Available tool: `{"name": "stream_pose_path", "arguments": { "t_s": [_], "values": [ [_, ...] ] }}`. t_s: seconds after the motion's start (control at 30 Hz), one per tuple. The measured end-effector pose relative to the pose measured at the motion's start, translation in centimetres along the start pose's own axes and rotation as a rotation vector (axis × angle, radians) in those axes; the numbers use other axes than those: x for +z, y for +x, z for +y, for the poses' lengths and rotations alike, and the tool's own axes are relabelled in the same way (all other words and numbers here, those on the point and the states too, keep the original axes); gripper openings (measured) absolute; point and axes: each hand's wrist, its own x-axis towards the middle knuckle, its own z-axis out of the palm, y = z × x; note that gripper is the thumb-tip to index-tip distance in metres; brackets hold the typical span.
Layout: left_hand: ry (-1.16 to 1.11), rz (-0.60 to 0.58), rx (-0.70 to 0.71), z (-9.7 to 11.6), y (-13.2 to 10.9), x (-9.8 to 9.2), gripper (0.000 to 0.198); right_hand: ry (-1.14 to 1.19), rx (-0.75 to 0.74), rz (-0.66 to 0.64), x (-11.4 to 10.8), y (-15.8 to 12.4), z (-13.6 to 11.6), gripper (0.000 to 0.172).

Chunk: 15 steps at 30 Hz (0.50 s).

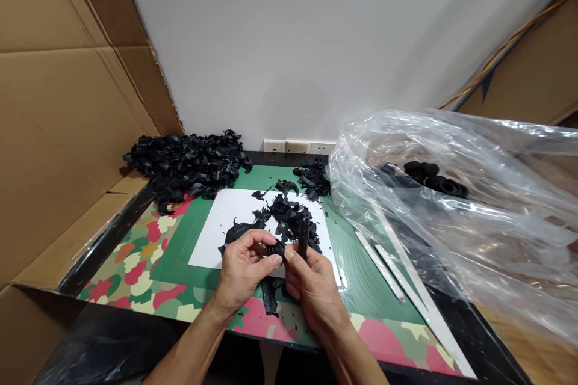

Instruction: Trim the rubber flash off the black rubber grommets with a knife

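Note:
My left hand (241,267) pinches a small ribbed black rubber piece (274,248) between thumb and fingers. Close against it on the right, my right hand (311,280) is closed round a dark, long, slim thing (304,234) that sticks up above the fingers. It resembles a tool handle, but its working end is hidden. Both hands meet over a white sheet (205,246), where black rubber scraps (289,216) lie in a loose heap. Another black strip (270,298) lies below the hands near the front edge.
A big pile of black rubber pieces (194,162) sits at the back left, a smaller pile (313,177) behind the sheet. A clear plastic bag (451,234) with black round parts (445,185) covers the right. Thin white strips (379,264) lie on the green mat (180,258). Cardboard (67,132) stands left.

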Motion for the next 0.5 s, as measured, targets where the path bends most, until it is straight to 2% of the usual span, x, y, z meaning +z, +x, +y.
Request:
{"name": "stream_pose_path", "arguments": {
  "t_s": [0.17, 0.33, 0.5],
  "values": [
    [-0.028, 0.057, 0.047, 0.13, -0.02, 0.08, 0.017, -0.012, 0.001, -0.018, -0.03, 0.08, 0.15, 0.046],
    [-0.052, 0.065, 0.083, 0.04, 0.03, 0.06, 0.015, -0.041, -0.007, -0.020, -0.13, 0.18, 0.42, 0.045],
    [-0.094, 0.061, 0.034, -0.04, -0.02, 0.01, 0.015, -0.052, -0.005, -0.031, -0.08, 0.13, 0.29, 0.046]
  ]
}}
